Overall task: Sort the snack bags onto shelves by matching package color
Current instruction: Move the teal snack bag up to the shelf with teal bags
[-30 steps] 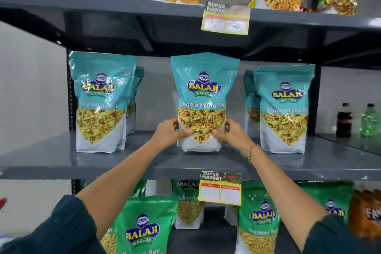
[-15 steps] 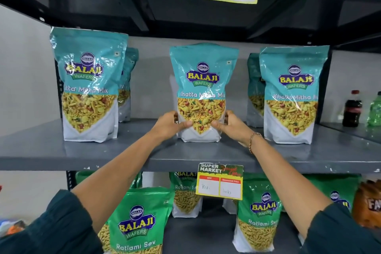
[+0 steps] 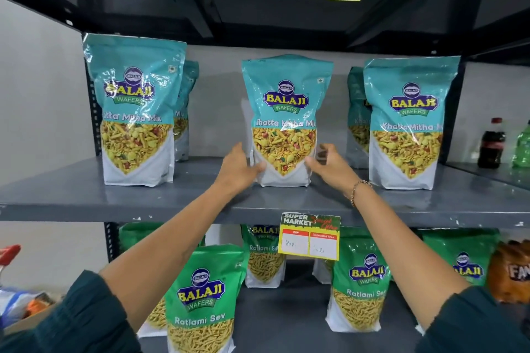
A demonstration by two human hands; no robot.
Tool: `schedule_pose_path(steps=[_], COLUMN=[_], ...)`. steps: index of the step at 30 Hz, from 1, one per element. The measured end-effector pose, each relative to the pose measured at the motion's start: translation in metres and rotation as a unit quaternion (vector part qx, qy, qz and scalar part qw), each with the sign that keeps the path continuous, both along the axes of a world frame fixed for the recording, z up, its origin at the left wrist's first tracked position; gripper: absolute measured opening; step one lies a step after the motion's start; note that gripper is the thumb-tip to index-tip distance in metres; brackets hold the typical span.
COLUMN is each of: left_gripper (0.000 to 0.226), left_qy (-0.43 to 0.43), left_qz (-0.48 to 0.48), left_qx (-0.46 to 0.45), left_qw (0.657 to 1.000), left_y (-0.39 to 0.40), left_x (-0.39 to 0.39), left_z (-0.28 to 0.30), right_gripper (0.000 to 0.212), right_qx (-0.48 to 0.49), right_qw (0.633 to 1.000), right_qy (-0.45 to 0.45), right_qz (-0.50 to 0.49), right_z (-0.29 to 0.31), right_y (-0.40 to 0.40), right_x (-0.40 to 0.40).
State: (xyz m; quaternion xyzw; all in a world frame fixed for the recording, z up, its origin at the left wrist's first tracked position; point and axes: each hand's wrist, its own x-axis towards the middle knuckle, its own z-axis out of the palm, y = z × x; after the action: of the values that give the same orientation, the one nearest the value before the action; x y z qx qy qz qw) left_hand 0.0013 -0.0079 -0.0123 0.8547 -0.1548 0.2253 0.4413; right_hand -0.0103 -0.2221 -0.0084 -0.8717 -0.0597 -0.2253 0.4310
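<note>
A teal Khatta Mitha Mix bag (image 3: 286, 112) stands upright in the middle of the grey middle shelf (image 3: 71, 195). My left hand (image 3: 238, 170) is at its lower left corner, thumb just touching the bag's edge. My right hand (image 3: 329, 163) is at its lower right, fingers spread and barely apart from the bag. Another teal bag (image 3: 134, 112) stands at the left and one (image 3: 407, 123) at the right, each with a further teal bag behind it. Green Ratlami Sev bags (image 3: 200, 295) (image 3: 361, 281) fill the shelf below.
A yellow price tag (image 3: 311, 236) hangs from the middle shelf's front edge under my right wrist. A dark cola bottle (image 3: 491, 143) and a green bottle (image 3: 523, 146) stand on the neighbouring shelf to the right. An orange bag (image 3: 513, 272) lies at lower right.
Both hands have loosened from the middle teal bag: the thumbs have come off its front and the fingers have spread. The bag now stands on the shelf by itself. The camera has dipped and moved closer.
</note>
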Motion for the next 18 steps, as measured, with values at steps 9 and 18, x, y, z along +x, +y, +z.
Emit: schedule_pose_path(steps=[9,18], left_gripper=[0.021,0.016], left_qy=[-0.120,0.038], left_qz=[-0.029,-0.007], left_qx=[-0.122,-0.163], left_qw=[0.985,0.986], left_y=[0.012,0.068], left_x=[-0.094,-0.153], left_z=[-0.007,-0.152], right_gripper=[0.006,0.006], right_qx=[0.198,0.296], right_qw=[0.967,0.942], right_qy=[-0.162,0.025], right_qz=[0.004,0.156], right_z=[-0.018,-0.161], right_y=[0.063,0.121], right_x=[-0.095,-0.159])
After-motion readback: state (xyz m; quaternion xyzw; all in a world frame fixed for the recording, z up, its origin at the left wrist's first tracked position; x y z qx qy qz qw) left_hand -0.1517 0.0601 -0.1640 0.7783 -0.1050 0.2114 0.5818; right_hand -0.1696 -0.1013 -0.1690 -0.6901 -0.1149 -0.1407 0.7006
